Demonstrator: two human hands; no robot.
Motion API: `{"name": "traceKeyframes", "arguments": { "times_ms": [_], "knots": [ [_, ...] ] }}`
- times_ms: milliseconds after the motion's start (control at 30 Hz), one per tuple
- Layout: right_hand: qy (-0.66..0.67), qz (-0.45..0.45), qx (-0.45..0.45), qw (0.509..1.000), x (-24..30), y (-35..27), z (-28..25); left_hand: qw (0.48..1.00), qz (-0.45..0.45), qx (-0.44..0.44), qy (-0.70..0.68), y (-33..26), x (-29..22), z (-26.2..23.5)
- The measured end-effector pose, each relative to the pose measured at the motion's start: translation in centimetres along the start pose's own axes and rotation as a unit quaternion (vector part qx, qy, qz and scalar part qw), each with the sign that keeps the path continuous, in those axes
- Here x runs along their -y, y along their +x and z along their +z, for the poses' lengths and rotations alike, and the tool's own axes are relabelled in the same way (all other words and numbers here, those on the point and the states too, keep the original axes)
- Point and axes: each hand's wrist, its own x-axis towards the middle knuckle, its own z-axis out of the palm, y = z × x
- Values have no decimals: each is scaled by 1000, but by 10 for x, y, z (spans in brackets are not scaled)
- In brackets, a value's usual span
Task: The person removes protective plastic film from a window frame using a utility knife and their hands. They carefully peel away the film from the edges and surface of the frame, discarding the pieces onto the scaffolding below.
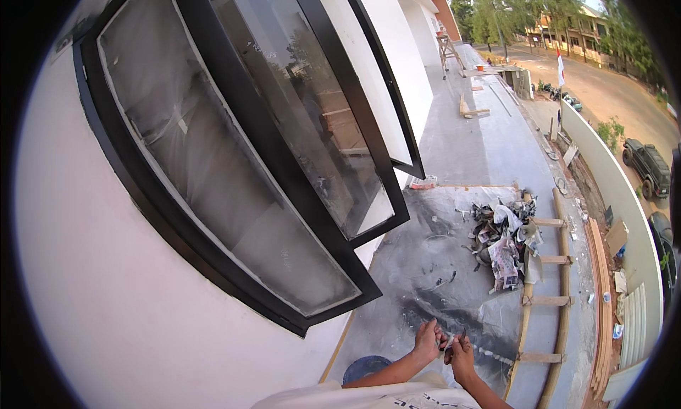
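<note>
My left hand (427,339) and my right hand (461,358) are close together in front of my body, low in the picture, fingers bent inward. Both are closed on something small; a pale scrap and a thin dark piece show between the fingertips, too small to name. Up and to the left, a black-framed window (333,306) stands swung out from the white wall, its pane hazy with grey dust or film. Behind it, a second black-framed window (362,237) with clearer glass is also swung out.
Crumpled newspaper and dark scraps (505,242) lie heaped on the stained plastic sheet (425,246). A wooden ladder (546,300) lies along the right. Beside my left forearm is a dark blue bucket (365,366). Further right run long planks (601,295) and a low boundary wall (624,189).
</note>
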Motion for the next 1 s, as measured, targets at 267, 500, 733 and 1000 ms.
{"name": "traceKeyframes", "arguments": {
  "times_ms": [267,500,733,1000],
  "knots": [
    [-20,197,-5,980,47,77,-9,995,87,-36,-35,88,-8,41],
    [-135,148,29,979,73,174,3,982,180,-45,39,162,-47,64],
    [-170,63,2,983,95,256,-2,977,-166,124,50,189,-55,100],
    [-524,-78,76,845,76,315,8,982,-128,4,141,248,-67,71]
  ]
}}
